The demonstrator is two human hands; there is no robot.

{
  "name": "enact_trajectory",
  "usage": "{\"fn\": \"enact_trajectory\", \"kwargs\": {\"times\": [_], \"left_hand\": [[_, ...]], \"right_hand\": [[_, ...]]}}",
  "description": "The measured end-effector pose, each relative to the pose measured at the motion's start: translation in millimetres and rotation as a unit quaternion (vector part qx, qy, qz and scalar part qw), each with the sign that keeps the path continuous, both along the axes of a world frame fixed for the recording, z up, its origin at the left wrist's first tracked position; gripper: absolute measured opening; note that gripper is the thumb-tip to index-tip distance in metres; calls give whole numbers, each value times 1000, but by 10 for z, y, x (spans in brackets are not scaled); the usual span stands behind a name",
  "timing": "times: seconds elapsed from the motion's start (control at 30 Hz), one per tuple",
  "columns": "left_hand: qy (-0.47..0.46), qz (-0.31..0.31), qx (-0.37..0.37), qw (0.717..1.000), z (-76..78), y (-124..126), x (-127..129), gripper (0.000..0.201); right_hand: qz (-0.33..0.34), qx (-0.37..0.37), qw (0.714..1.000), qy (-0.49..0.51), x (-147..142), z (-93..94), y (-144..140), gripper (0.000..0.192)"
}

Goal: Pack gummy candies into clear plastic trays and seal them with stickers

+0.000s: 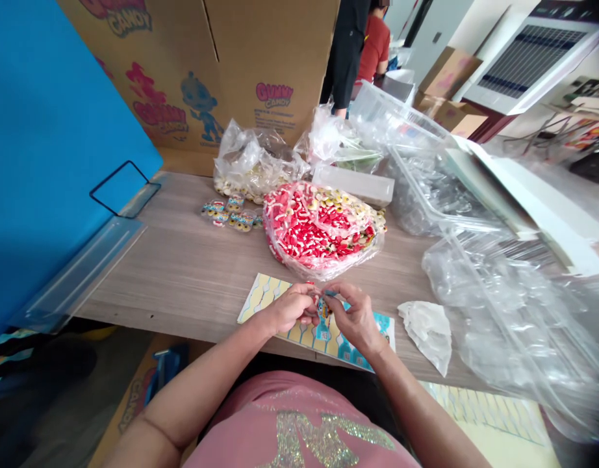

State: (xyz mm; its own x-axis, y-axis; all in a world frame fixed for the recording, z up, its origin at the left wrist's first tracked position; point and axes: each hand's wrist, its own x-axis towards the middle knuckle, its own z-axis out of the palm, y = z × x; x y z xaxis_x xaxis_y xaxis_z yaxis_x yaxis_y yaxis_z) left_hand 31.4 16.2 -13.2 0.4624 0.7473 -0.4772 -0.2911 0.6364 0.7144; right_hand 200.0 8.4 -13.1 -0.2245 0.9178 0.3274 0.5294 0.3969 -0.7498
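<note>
My left hand and my right hand meet over a sticker sheet lying at the table's near edge. Together they pinch a small clear candy packet with a colourful sticker on it. Just beyond the hands lies an open plastic bag of red and white gummy candies. A few finished small packets lie to its left. Behind those sits another bag of pale candies.
A blue divider panel stands at left on a clear holder. A Gummy Candy carton is at the back. Clear plastic trays and wrap pile up at right, with crumpled tissue nearby. Another person stands far back.
</note>
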Motion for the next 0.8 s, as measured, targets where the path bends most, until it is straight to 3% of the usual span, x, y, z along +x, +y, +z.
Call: {"fn": "enact_trajectory", "kwargs": {"times": [0.2, 0.8], "left_hand": [[-10, -5, 1, 1000, 38, -12, -19, 26], [-37, -10, -4, 999, -26, -33, -21, 21]], "right_hand": [[7, 71, 997, -36, -40, -56, -10, 10], [4, 65, 997, -48, -13, -105, -20, 17]]}}
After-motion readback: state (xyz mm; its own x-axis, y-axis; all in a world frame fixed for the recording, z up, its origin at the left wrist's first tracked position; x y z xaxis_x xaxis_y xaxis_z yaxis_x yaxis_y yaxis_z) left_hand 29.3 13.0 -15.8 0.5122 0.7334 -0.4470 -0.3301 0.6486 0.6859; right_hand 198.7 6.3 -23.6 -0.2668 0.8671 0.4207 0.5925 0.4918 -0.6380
